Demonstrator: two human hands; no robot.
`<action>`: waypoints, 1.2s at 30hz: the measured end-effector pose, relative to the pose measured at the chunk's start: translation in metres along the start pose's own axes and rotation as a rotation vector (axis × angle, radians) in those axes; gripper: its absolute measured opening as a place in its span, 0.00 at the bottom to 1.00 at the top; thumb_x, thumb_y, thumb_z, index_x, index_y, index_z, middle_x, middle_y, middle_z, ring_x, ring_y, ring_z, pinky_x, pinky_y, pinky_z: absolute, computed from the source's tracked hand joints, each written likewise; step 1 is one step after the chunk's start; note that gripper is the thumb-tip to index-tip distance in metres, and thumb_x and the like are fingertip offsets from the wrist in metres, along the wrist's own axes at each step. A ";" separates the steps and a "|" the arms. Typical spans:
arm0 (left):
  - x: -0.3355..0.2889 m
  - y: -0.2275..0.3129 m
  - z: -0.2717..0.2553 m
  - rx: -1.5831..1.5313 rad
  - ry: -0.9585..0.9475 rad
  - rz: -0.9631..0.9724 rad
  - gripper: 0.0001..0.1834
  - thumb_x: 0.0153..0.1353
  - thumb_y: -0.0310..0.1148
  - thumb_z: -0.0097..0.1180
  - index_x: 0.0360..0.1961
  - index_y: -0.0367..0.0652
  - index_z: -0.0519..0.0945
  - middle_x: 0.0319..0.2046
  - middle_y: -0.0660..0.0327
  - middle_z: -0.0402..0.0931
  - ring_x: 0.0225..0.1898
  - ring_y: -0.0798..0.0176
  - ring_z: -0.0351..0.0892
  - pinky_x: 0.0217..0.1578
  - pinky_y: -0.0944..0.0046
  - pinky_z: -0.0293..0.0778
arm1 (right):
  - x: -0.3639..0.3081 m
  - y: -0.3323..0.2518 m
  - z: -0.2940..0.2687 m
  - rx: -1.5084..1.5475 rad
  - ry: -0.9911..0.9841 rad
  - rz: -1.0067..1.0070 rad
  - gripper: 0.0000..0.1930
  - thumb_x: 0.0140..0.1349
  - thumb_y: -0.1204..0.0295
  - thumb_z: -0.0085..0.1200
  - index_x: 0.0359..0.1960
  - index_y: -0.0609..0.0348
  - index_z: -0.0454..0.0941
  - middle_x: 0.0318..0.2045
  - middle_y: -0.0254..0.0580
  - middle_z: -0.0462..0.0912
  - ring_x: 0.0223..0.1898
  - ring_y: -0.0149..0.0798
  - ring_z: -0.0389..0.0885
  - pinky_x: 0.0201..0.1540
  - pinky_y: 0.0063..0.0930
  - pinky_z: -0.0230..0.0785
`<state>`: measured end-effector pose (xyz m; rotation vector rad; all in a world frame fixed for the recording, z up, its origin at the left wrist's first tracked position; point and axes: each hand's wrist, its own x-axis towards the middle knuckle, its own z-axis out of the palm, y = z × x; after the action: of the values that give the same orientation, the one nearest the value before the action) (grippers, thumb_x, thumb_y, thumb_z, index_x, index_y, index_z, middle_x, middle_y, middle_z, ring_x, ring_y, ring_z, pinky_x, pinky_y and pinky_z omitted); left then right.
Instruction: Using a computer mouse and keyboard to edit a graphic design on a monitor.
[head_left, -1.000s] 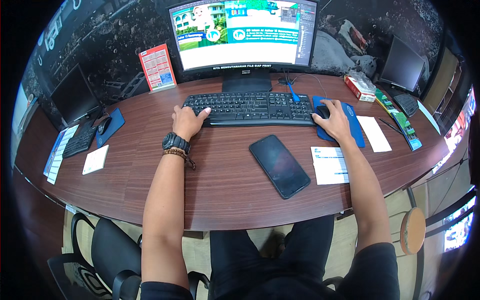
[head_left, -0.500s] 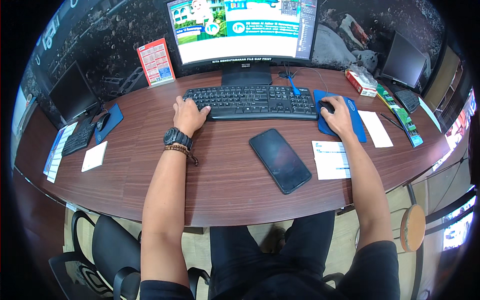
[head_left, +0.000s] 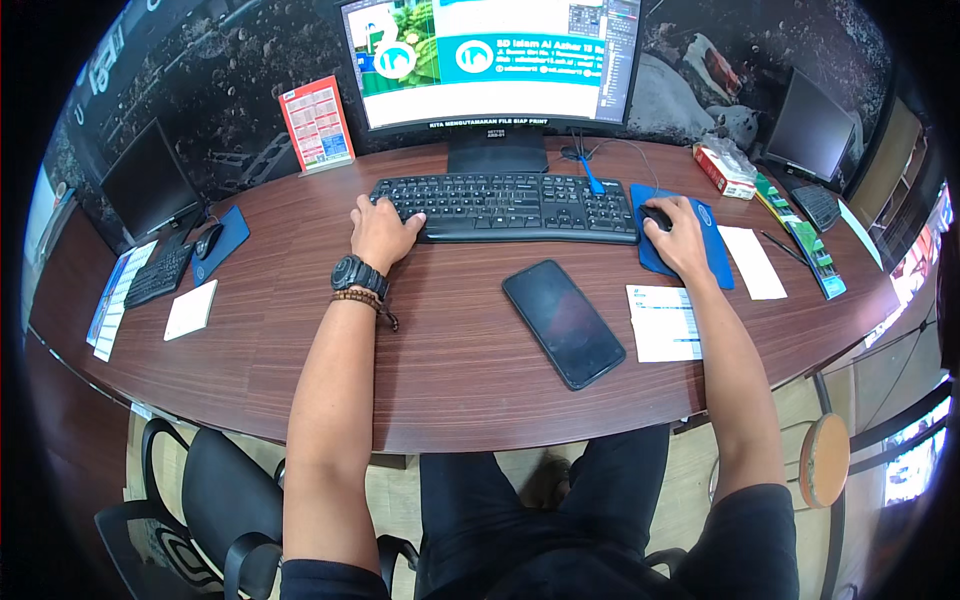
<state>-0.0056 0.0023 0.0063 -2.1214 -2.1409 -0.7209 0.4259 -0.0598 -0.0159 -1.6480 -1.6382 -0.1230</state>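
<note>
My left hand [head_left: 384, 232] rests at the left end of a black keyboard [head_left: 490, 232], fingers apart on its keys and thumb toward its front edge. A black watch and a beaded bracelet circle that wrist. My right hand [head_left: 680, 240] is curled over a black computer mouse [head_left: 655, 216] on a blue mouse pad [head_left: 716, 262]. Behind the keyboard stands a lit monitor [head_left: 480, 105] showing a green, white and teal graphic layout. A dark smartphone [head_left: 564, 325] lies face up in front of the keyboard, between my forearms.
Beside my right forearm lie a printed slip [head_left: 660, 325] and a white paper [head_left: 752, 262]. Farther right are a red-and-white box [head_left: 725, 172], a pen [head_left: 783, 247] and a second monitor [head_left: 808, 125]. On the left are a calendar [head_left: 317, 125], another monitor [head_left: 150, 185] and a white pad [head_left: 190, 311].
The picture on the monitor has become larger and shifted, so the teal banner fills more of the screen. My hands stay at the keyboard and the mouse.
</note>
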 end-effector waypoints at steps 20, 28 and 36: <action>0.002 -0.003 -0.001 0.006 -0.107 -0.073 0.56 0.48 0.69 0.68 0.61 0.26 0.70 0.59 0.36 0.67 0.62 0.35 0.68 0.61 0.45 0.70 | 0.000 -0.001 0.000 0.009 -0.008 -0.001 0.18 0.57 0.66 0.58 0.48 0.59 0.85 0.50 0.52 0.79 0.53 0.53 0.79 0.59 0.41 0.70; 0.001 -0.003 0.000 0.011 -0.098 -0.068 0.56 0.48 0.69 0.68 0.61 0.25 0.71 0.58 0.36 0.68 0.62 0.35 0.68 0.60 0.44 0.69 | 0.000 0.000 0.000 0.009 -0.007 0.004 0.18 0.56 0.66 0.59 0.48 0.59 0.85 0.51 0.52 0.79 0.53 0.53 0.79 0.60 0.41 0.70; 0.000 -0.003 0.000 0.010 -0.099 -0.061 0.55 0.49 0.69 0.67 0.60 0.25 0.73 0.59 0.35 0.67 0.61 0.34 0.68 0.61 0.44 0.68 | -0.001 -0.001 0.001 0.007 0.001 0.006 0.18 0.56 0.66 0.59 0.47 0.58 0.85 0.51 0.52 0.79 0.53 0.53 0.79 0.59 0.41 0.70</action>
<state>-0.0090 0.0026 0.0055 -2.1382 -2.2629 -0.6207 0.4242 -0.0601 -0.0165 -1.6468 -1.6316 -0.1149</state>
